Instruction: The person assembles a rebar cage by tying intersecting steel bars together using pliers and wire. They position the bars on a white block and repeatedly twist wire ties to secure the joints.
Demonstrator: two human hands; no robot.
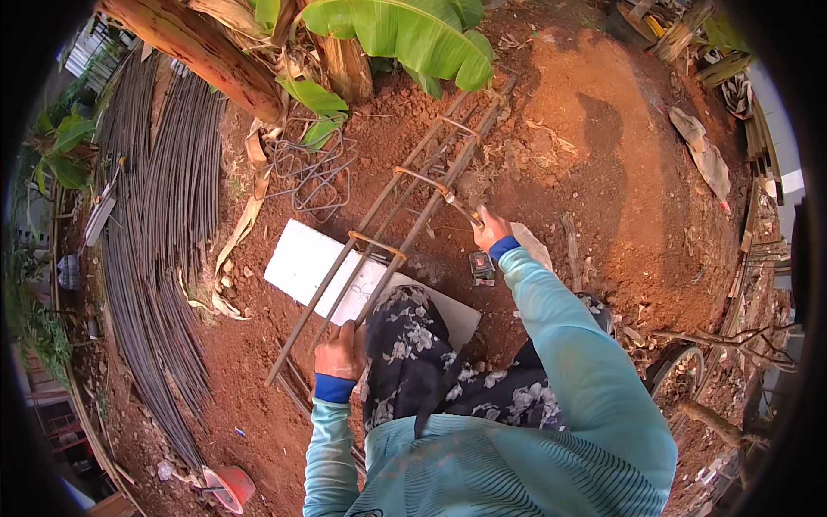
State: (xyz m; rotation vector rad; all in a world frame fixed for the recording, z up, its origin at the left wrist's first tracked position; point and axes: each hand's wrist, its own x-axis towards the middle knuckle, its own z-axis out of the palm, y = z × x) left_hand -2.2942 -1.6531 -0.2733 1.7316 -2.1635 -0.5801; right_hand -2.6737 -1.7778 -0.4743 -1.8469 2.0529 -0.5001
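A rebar cage (379,202) of long steel bars with several brownish stirrups (419,177) lies slantwise in front of me. My left hand (338,351) is closed around a steel bar at the cage's near end. My right hand (493,228) grips a short brown-handled tool (466,209). Its metal tip meets the cage's right side, beside the middle stirrup; the exact kind of tool is too small to make out. Under the near part of the cage rests a white foam-like board (297,258), partly covered by my knee.
Long loose rebar (177,181) lies in bundles at the left. Bent wire stirrups (317,177) are heaped beside a banana plant (405,34) at the top. A small dark box (481,268) sits near my right hand. A red bowl-like container (231,488) stands at lower left, and branches (732,340) stick out at right.
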